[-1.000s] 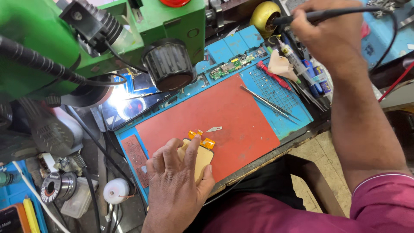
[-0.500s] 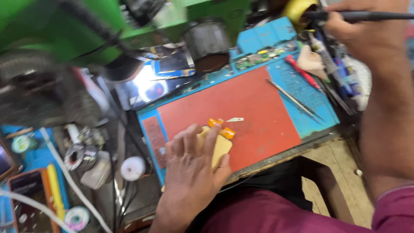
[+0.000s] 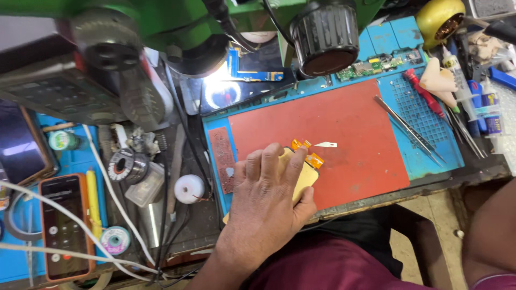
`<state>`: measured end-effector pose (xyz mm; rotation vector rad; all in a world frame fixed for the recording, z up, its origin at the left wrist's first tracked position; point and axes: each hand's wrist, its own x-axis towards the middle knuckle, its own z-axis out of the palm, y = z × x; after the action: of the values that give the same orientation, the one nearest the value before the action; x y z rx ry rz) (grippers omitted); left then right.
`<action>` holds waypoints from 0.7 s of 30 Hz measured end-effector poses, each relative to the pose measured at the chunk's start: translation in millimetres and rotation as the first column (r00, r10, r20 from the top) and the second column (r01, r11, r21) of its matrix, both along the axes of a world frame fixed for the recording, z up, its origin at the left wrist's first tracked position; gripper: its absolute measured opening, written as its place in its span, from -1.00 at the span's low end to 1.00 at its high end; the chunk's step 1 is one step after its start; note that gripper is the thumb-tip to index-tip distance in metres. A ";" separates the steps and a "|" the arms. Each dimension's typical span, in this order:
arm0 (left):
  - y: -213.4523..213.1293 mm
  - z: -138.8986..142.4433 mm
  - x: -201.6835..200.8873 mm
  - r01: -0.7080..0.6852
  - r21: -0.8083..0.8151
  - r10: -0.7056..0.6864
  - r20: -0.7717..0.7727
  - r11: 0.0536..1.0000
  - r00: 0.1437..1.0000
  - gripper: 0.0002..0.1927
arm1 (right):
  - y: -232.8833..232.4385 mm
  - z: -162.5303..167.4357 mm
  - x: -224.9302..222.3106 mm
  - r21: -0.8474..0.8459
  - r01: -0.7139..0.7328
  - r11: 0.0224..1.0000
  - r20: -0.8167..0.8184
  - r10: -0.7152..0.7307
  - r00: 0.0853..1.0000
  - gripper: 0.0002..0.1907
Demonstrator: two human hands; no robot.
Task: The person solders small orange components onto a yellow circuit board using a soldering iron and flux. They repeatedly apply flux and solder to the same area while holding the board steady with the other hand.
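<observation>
**Hand flat on the yellow part, tools not yet picked up**

The left hand (image 3: 266, 201) lies spread out flat on a thin yellow phone part (image 3: 305, 180). The fingers are open and press down on it; they do not curl around it. The part sits on the red mat (image 3: 349, 134), near the mat's front edge, toward its left corner. Two small orange ribbon tabs (image 3: 307, 152) stick out from the top of the part, and a little white sliver (image 3: 325, 144) lies just beside them on the mat.

The right hand is out of the picture (only a bit of arm shows at the right edge), so I cannot tell if it holds anything.

It looks like early work. The part is held in place, but the tweezers (image 3: 409, 130) and the red screwdriver (image 3: 424, 92) rest untouched on the blue mat (image 3: 430, 156) near its right edge. The green circuit board (image 3: 376, 65) lies apart at the back edge.
</observation>
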<state>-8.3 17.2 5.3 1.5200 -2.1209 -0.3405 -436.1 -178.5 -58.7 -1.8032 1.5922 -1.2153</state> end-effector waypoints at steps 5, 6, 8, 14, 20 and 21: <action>-3.4 -0.1 -6.2 0.001 0.037 -0.002 0.006 0.999 1.000 -0.30 | 50.2 22.4 8.1 -0.021 0.060 0.998 0.249 -0.052 0.967 -0.75; -4.5 0.3 -7.4 0.001 0.033 -0.001 0.003 0.999 1.000 -0.29 | 58.4 27.4 9.8 -0.033 0.066 0.997 0.276 -0.054 0.960 -0.74; -5.5 0.8 -8.1 0.010 0.048 -0.010 0.013 0.999 1.000 -0.28 | 66.8 35.8 17.5 -0.063 0.080 0.995 0.256 -0.061 0.965 -0.73; -4.4 -2.0 -10.3 0.013 0.028 -0.014 0.044 1.000 0.999 -0.28 | 37.1 58.7 57.7 -0.316 -0.125 0.940 -0.398 -0.012 0.917 -0.83; -2.8 -1.1 -10.8 0.008 0.013 -0.009 0.033 1.000 0.999 -0.28 | 11.6 70.9 59.1 -0.347 -0.255 0.903 -0.553 0.022 0.833 -0.85; -2.3 -0.8 -10.7 0.008 0.019 -0.009 0.032 1.000 0.999 -0.29 | 12.9 71.1 54.9 -0.308 -0.223 0.925 -0.485 0.049 0.873 -0.86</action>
<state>-19.0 14.9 4.5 1.5375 -2.1552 -0.3423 -381.2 -165.6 12.3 -2.5609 1.5071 -1.1052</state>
